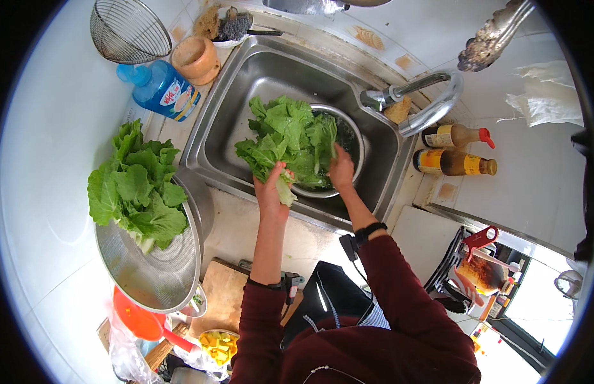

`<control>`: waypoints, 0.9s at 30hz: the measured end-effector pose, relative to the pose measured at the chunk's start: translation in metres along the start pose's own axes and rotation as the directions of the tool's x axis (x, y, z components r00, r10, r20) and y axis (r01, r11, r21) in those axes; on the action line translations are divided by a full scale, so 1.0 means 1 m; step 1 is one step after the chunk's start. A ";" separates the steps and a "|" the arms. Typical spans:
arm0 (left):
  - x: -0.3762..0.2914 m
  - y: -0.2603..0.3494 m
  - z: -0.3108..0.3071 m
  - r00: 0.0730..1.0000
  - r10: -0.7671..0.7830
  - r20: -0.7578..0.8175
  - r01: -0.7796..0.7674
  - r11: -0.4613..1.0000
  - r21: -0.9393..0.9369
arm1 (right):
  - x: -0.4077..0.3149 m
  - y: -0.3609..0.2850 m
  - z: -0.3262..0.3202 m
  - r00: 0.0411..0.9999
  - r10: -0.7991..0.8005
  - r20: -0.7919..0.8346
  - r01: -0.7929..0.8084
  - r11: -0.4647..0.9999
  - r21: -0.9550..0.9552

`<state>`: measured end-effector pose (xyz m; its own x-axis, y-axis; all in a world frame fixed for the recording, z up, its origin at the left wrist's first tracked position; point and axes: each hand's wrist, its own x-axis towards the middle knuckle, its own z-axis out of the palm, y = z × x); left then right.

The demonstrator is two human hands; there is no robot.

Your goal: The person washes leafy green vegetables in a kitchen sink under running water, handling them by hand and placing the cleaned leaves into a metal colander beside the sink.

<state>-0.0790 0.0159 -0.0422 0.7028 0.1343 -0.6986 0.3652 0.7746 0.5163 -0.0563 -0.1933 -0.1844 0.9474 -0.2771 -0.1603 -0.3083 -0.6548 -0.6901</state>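
Note:
My left hand (pixel 274 193) grips a bunch of leafy greens (pixel 262 152) by its pale stem, at the sink's front side. More leafy greens (pixel 292 122) fill the round metal basin (pixel 358 139) and spill over its left rim. Dark water shows at the basin's right side. My right hand (pixel 341 169) is over that basin with its fingers around a leaf stalk (pixel 332 144); the fingertips are partly hidden. The basin sits inside a stainless steel sink (pixel 230 110), under a chrome faucet (pixel 434 101) at the right.
Left of the sink, a metal colander (pixel 148 283) holds more greens (pixel 138 187). Behind it are a blue pump bottle (pixel 165 93), a wooden mortar (pixel 196 57) and a wire strainer (pixel 129 31). Two sauce bottles (pixel 453 162) lie right. A cutting board (pixel 222 293) and yellow chunks (pixel 219 346) are near my left arm.

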 end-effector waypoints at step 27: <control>-0.012 0.007 0.022 0.956 -0.035 0.290 -0.021 0.982 0.188 | -0.054 -0.197 -0.084 0.864 -0.500 0.057 0.448 0.817 0.364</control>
<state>-0.0712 0.0067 -0.0195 0.8364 -0.0775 -0.5426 0.4583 0.6418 0.6149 -0.0541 -0.1082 0.0195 0.9778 0.1281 0.1658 0.2040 -0.4032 -0.8921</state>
